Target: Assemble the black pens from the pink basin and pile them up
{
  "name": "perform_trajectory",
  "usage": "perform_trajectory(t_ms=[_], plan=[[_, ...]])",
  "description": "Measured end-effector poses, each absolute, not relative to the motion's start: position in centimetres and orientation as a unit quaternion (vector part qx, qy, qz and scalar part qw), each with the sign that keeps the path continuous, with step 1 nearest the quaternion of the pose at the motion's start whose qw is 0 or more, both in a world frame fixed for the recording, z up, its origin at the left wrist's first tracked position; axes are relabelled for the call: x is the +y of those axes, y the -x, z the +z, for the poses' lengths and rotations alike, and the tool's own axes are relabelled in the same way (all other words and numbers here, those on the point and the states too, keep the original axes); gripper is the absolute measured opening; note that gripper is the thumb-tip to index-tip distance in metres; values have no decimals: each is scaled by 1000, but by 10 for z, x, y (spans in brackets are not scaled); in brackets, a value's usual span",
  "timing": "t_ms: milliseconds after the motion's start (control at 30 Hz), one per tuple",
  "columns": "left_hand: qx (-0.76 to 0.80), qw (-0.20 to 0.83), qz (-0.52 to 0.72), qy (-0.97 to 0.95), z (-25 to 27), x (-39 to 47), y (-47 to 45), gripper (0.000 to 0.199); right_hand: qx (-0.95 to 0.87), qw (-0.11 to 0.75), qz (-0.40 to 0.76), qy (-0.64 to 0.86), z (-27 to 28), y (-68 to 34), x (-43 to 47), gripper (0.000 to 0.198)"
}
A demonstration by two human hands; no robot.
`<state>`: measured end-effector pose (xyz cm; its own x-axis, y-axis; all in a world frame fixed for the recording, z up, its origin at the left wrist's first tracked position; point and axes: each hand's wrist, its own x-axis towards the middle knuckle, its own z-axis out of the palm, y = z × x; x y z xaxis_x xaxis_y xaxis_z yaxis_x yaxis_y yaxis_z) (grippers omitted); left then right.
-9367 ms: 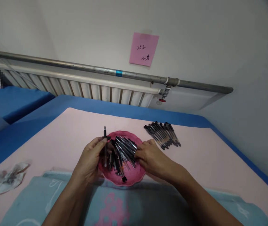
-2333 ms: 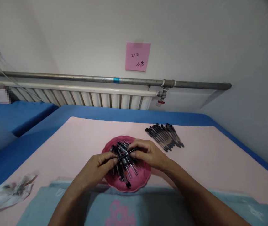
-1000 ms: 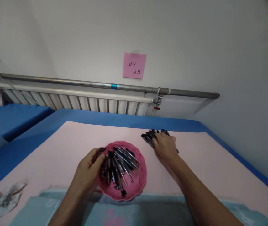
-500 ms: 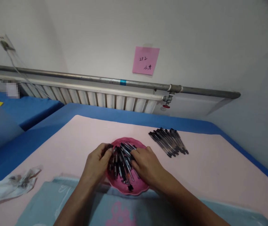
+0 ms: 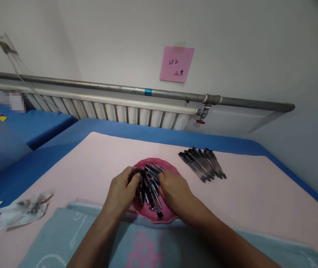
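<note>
Both hands are at the bowl. I find the left hand (image 5: 125, 186) at the left rim, fingers bent and thumb brought in near the index finger, over the dark ends of several pens; I cannot tell whether it grips one. I find the right hand (image 5: 177, 191) over the opposite rim, fingers curled inward with the tips hidden among the pens; whether it has hold of anything I cannot establish. The pens in the bowl (image 5: 152, 188), black and clear, lie loosely piled at mixed angles inside the pink bowl (image 5: 172, 215), whose edge is scalloped. Beyond the right hand, I record a row of capped pens (image 5: 202, 163) laid slantwise, side by side, on the pink sheet (image 5: 259, 186) covering the blue worktop (image 5: 92, 124). Along the near side lies a blue-green cloth (image 5: 50, 234). Near it, to the left: a crumpled white tissue (image 5: 26, 210), darkly stained. On the wall behind, a pink note (image 5: 177, 64) reads "252".
</note>
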<state>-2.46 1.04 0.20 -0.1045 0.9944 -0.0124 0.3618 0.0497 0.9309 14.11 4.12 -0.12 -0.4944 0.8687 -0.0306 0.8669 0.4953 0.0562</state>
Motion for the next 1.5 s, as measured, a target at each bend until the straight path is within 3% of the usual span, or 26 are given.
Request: perform_trajectory(t_ms=[133,300,467,633,767,900,1067,1267,1500], plan=[[613,383,414,-554,3,10,24,22,848,15,-14,-530,-2,-145,42,18],[595,398,444,-539,2,9,23,20,848,-60,-53,-525,-2,-154,45,15],[551,494,486,-464,0,9,16,22,872,-173,-119,-443,6,-149,34,9],[503,568,534,-372,4,9,15,22,872,-207,-220,-385,10,-141,28,8],[522,543,556,-351,11,10,21,24,858,-156,-245,-423,9,-145,31,8],[526,546,548,-353,14,11,24,26,880,-68,-210,-420,7,-147,29,4],[530,541,553,-347,13,11,23,24,888,-28,-170,-427,8,-144,24,7],[528,546,546,-353,11,12,24,24,888,-35,-165,-428,2,-142,24,14],[539,530,541,-369,11,12,25,24,808,-146,-318,-474,7,-147,35,18]])
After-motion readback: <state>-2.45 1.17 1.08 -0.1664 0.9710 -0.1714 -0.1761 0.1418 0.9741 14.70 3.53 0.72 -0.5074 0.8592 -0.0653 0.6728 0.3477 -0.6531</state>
